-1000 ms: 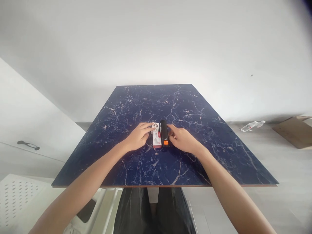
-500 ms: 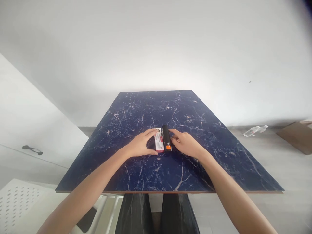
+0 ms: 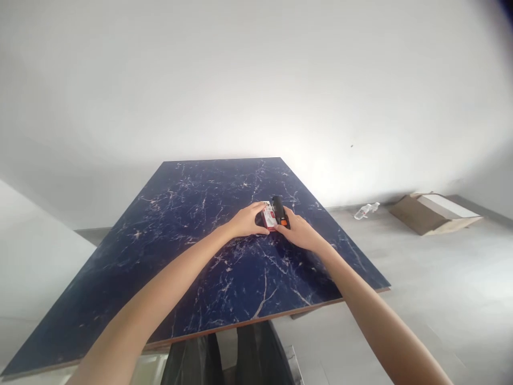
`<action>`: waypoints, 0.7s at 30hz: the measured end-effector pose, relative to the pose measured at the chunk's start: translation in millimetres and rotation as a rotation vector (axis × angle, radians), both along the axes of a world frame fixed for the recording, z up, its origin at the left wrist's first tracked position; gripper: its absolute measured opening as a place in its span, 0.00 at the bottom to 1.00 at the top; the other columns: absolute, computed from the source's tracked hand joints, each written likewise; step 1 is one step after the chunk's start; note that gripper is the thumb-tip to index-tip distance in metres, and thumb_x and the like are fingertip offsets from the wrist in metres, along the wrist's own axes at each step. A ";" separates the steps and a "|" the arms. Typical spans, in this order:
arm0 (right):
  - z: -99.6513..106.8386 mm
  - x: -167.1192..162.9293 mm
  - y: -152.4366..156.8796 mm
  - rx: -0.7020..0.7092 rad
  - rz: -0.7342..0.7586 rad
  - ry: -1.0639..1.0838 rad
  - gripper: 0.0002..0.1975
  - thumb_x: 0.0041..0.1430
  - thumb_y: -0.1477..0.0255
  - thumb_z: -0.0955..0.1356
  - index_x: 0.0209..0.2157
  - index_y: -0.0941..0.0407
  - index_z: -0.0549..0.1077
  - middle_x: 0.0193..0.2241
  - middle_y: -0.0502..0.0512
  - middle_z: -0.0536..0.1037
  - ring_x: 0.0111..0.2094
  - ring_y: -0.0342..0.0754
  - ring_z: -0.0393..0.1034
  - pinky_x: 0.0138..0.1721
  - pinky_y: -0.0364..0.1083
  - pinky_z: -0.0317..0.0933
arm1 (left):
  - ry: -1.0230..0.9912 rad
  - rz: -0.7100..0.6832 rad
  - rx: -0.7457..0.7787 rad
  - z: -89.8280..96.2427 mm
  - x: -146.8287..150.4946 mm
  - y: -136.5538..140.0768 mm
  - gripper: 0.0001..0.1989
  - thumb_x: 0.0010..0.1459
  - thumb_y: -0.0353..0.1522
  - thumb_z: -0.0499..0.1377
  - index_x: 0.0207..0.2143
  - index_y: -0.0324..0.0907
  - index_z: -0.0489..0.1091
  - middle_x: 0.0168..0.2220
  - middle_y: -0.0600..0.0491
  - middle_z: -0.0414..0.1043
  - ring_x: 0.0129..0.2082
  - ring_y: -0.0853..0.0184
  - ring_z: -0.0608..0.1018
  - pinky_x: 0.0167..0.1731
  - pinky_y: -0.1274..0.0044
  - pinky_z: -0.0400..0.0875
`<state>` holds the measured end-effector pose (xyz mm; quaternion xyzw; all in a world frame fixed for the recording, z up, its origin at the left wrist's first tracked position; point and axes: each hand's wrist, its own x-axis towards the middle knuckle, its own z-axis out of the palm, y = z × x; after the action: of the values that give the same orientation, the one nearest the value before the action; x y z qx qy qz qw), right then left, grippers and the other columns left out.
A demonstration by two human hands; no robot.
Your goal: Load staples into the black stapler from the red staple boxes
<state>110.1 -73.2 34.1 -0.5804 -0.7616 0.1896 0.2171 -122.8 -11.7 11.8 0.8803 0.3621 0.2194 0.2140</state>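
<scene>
A small white and red box [image 3: 269, 218] is at the right-centre of the dark blue marbled table [image 3: 192, 203]. My left hand [image 3: 250, 220] curves around its left side, with fingertips at the far end and thumb at the near end. Right against the box is a black stapler [image 3: 278, 205] with an orange part at its near end. My right hand [image 3: 297, 229] grips the stapler from the right, thumb at the near end and fingers along the far side. The fingers of my right hand are partly hidden.
Behind the table rises a white wall [image 3: 224, 80]. On the floor to the right lie a clear plastic bottle [image 3: 364, 210] and a brown cardboard box [image 3: 420, 216]. The table's front edge [image 3: 240, 324] runs just before my legs.
The view has turned to the right, so the table sits further left. My right hand has closed around the stapler, its thumb now at the near end. Box and stapler now look tilted.
</scene>
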 end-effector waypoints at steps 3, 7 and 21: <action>-5.0 33.1 15.1 0.016 -0.129 -0.048 0.32 0.63 0.63 0.67 0.65 0.57 0.57 0.50 0.64 0.78 0.48 0.58 0.75 0.48 0.51 0.65 | 0.008 -0.035 0.032 -3.2 47.0 29.8 0.50 0.48 0.51 0.69 0.68 0.40 0.57 0.69 0.39 0.53 0.67 0.46 0.62 0.64 0.60 0.59; -6.3 69.7 36.8 0.021 -0.271 -0.055 0.30 0.62 0.65 0.65 0.64 0.59 0.60 0.49 0.66 0.78 0.48 0.60 0.74 0.47 0.52 0.65 | 0.032 -0.059 0.051 -4.8 98.2 53.4 0.50 0.49 0.51 0.67 0.68 0.37 0.57 0.69 0.37 0.52 0.67 0.46 0.61 0.64 0.61 0.59; -1.9 26.2 17.1 0.533 -0.292 0.073 0.18 0.64 0.69 0.62 0.54 0.56 0.71 0.50 0.62 0.76 0.52 0.60 0.66 0.55 0.58 0.60 | 0.086 0.042 0.119 -5.2 46.1 -6.2 0.36 0.68 0.52 0.46 0.73 0.53 0.39 0.74 0.51 0.40 0.72 0.52 0.51 0.67 0.60 0.51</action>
<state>136.2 -56.1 32.3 -0.5990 -0.6846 -0.0294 0.4142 -76.7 -17.9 6.6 0.8923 0.3756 0.2072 0.1410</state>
